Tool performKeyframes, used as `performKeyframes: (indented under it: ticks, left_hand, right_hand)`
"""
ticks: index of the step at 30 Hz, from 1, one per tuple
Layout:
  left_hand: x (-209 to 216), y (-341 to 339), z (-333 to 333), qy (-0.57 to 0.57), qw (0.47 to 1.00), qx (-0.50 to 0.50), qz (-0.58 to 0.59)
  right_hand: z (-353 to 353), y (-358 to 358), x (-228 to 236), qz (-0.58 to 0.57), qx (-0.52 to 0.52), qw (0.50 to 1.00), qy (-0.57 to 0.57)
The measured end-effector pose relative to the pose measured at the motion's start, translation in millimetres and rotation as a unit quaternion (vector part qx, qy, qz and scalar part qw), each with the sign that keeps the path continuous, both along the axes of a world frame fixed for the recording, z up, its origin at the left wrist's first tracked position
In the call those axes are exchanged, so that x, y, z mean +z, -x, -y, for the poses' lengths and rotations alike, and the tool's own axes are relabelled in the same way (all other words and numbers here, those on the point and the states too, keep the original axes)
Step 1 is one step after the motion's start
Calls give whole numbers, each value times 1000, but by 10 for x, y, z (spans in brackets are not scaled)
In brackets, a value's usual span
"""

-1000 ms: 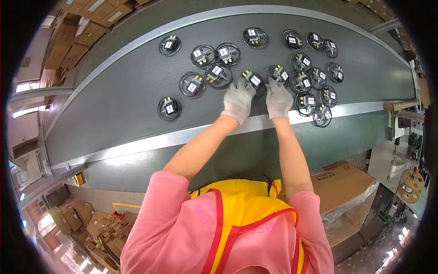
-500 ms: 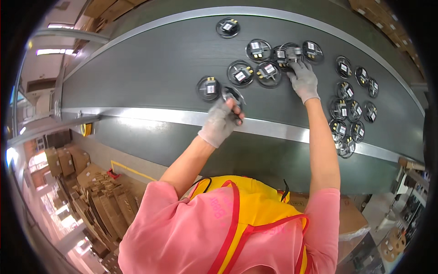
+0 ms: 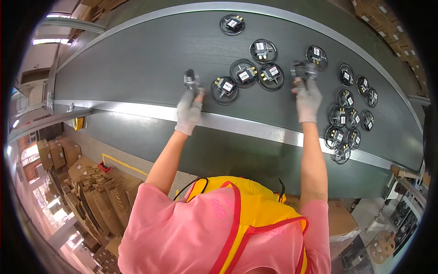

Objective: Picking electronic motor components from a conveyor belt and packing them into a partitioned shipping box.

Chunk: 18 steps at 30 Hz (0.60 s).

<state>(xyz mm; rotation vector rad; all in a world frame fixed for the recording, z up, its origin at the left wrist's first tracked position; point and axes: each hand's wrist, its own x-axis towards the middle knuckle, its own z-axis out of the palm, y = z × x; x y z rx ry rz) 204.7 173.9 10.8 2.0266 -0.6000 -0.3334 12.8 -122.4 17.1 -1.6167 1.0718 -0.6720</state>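
Both of my hands wear grey gloves. My left hand (image 3: 188, 109) is over the belt near its front rail, its fingers closed on a small black box part (image 3: 189, 78) that points away from me. My right hand (image 3: 309, 101) is farther right above the belt and grips another coiled black-cable part (image 3: 304, 70), blurred by motion. Between my hands lie several similar parts, each a black box with a white label, yellow terminals and a ring of black cable; the nearest to my left hand is this coiled part (image 3: 225, 86).
The dark conveyor belt (image 3: 137, 59) has a metal front rail (image 3: 255, 126) and a far rail (image 3: 219, 6). More coiled parts (image 3: 338, 116) cluster at right, some overlapping the front rail. Flattened cardboard (image 3: 98, 196) is stacked on the floor at left; boxes (image 3: 385, 23) stand beyond the belt.
My left hand has moved left with its part. My right hand has pulled back toward me, lifting a part from the group. Two parts that lay there are no longer on that spot.
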Motion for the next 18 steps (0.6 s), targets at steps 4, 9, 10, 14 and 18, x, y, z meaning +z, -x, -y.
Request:
performKeyframes:
  ticks: [4, 9, 10, 14, 18]
  left_hand:
    - [106, 38, 115, -131, 926, -209, 286]
    - [115, -121, 145, -160, 851, -302, 398]
    - [129, -167, 151, -159, 850, -302, 400]
    - [123, -387, 35, -200, 859, -321, 346]
    - [236, -377, 263, -39, 958, -10, -285]
  right_hand:
    - [-298, -102, -108, -179, 199, 863, 429]
    - [-362, -97, -235, -344, 300, 771, 444]
    - [-354, -91, -219, -343, 298, 771, 445]
    - [-264, -39, -121, -245, 199, 877, 361]
    - [-70, -274, 219, 29, 36, 986, -157]
